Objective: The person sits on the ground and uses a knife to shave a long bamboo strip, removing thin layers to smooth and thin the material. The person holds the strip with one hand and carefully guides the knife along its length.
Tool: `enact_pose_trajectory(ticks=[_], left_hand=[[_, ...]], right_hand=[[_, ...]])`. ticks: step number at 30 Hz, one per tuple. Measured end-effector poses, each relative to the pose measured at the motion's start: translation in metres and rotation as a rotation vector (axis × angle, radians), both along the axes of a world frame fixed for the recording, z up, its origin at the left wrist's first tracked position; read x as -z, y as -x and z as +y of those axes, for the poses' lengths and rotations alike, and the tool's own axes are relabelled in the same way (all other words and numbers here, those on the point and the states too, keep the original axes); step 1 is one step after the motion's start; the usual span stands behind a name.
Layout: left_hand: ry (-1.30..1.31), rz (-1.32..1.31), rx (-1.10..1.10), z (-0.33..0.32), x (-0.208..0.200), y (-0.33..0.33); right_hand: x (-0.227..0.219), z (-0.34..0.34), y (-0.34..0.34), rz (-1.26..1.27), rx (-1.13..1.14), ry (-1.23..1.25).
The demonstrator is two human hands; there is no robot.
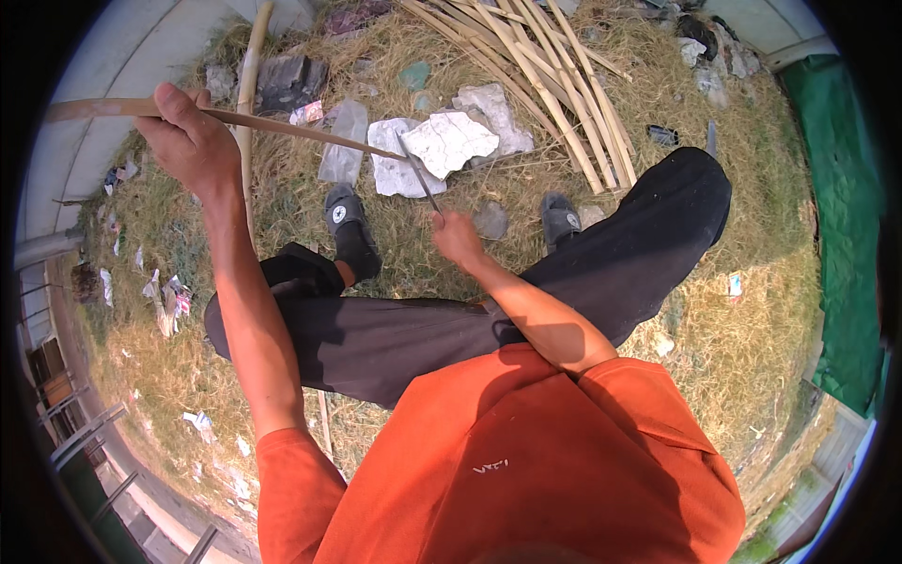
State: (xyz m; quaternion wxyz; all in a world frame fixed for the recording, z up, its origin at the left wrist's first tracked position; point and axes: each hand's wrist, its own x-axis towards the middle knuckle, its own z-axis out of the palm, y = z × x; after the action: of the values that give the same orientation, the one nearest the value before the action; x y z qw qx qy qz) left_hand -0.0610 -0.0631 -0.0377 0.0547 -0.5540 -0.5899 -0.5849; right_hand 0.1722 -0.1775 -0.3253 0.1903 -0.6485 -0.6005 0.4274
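My left hand (193, 136) is raised at the left, its fingers closed around a long, flat bamboo strip (301, 132). The strip slants down to the right, and its far end reaches a pale flat stone (390, 179) on the ground. In front of my knees, my right hand (458, 237) grips a knife with a narrow dark blade (421, 176). That blade points up and away, crossing the strip's end; whether the edge bites into it is too small to tell. A white slab (454, 141) lies just beyond the blade.
A pile of split bamboo poles (554, 80) lies at the far right. One bamboo pole (250, 85) stretches along the left, beside a dark stone block (289, 83). Clear plastic (346, 141) and paper scraps (171, 305) litter the dry grass. A green sheet (836, 226) borders the right.
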Motion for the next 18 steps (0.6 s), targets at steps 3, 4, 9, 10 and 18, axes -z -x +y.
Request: enact_pose_trajectory(ticks=[3,4,9,10,18], left_hand=[[-0.101,-0.028,0.022,0.007,0.003,0.002],[-0.153,-0.049,0.024,0.005,0.005,-0.002],[-0.075,-0.082,-0.005,0.001,-0.003,-0.006],[-0.075,-0.088,-0.005,0.001,-0.005,-0.007],[-0.173,-0.123,-0.015,-0.007,-0.011,-0.007]], right_hand=[[-0.003,0.004,-0.002,-0.084,0.018,-0.005],[-0.011,0.003,-0.003,-0.108,0.016,-0.009],[-0.019,0.003,0.006,-0.015,0.032,-0.027],[-0.014,0.005,0.006,-0.048,0.025,-0.033],[-0.034,0.007,-0.004,0.037,0.058,0.038]])
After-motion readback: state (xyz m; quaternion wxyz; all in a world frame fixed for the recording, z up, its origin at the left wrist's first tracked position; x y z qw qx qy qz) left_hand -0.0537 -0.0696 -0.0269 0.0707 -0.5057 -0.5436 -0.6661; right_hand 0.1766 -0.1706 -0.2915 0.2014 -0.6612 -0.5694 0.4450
